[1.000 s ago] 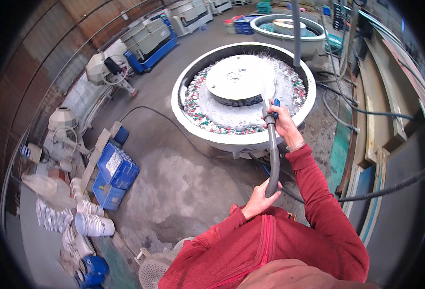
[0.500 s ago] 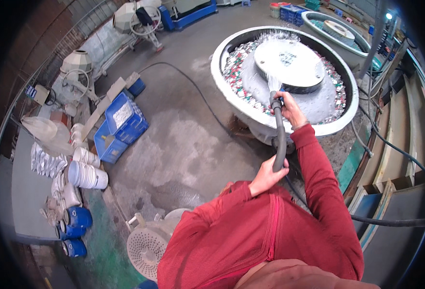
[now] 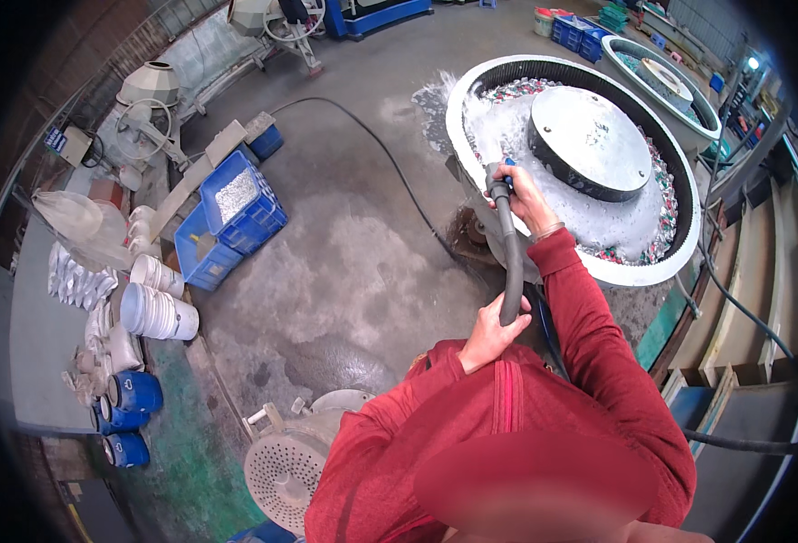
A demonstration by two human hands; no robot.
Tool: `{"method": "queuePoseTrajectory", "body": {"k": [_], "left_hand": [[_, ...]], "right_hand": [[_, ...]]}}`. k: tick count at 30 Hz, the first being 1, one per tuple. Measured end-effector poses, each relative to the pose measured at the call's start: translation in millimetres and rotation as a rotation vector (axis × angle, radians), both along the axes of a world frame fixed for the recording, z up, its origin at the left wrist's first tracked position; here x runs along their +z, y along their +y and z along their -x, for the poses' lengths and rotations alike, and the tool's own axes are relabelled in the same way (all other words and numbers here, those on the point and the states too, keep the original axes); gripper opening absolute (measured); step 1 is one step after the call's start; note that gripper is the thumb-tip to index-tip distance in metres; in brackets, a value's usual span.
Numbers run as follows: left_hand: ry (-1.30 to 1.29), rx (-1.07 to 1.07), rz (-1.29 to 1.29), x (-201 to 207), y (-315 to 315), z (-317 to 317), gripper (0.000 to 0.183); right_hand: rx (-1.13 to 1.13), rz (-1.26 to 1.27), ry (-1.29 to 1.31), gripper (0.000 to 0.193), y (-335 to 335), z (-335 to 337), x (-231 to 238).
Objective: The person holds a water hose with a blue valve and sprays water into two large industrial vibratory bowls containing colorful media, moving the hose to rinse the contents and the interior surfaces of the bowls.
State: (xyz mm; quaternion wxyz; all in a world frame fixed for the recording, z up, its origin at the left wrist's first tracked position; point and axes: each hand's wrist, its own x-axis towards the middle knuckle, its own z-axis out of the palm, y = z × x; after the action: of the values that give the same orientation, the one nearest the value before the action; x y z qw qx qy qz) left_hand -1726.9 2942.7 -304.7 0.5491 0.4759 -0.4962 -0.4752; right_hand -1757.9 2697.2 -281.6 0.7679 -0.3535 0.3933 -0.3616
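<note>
My right hand is closed around the valve end of a grey hose, close to a small blue valve lever. Lower down, near my body, my left hand wraps the same hose. White water shoots from the nozzle into the near left side of a big round tub with a pale rim. Small red, green and white pieces lie in a ring inside the tub, partly covered by foamy water. A round pale lid tops the tub's raised centre.
A second round tub stands beyond at the far right. On the left are blue crates, white buckets and blue drums. A black hose crosses the floor; a perforated disc is near my left side.
Water that struck the centre lid and sprayed past it now hits the tub's left inner side, with splash beyond the left rim. The view has shifted; both hands keep the hose.
</note>
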Motion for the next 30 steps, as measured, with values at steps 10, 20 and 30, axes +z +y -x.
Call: {"method": "queuePoseTrajectory", "body": {"k": [10,20,30], "left_hand": [[0.011,-0.054,-0.062,6,-11,-23,0.015],[0.052,-0.089,-0.017,-1,-11,-34,0.016],[-0.044,-0.338,0.026,-3,-14,-20,0.018]], "right_hand": [[0.017,-0.059,0.057,0.028,-19,-3,-39],[-0.089,0.115,0.030,0.024,-10,-19,13],[-0.323,-0.058,-0.075,0.031,13,83,-24]]}}
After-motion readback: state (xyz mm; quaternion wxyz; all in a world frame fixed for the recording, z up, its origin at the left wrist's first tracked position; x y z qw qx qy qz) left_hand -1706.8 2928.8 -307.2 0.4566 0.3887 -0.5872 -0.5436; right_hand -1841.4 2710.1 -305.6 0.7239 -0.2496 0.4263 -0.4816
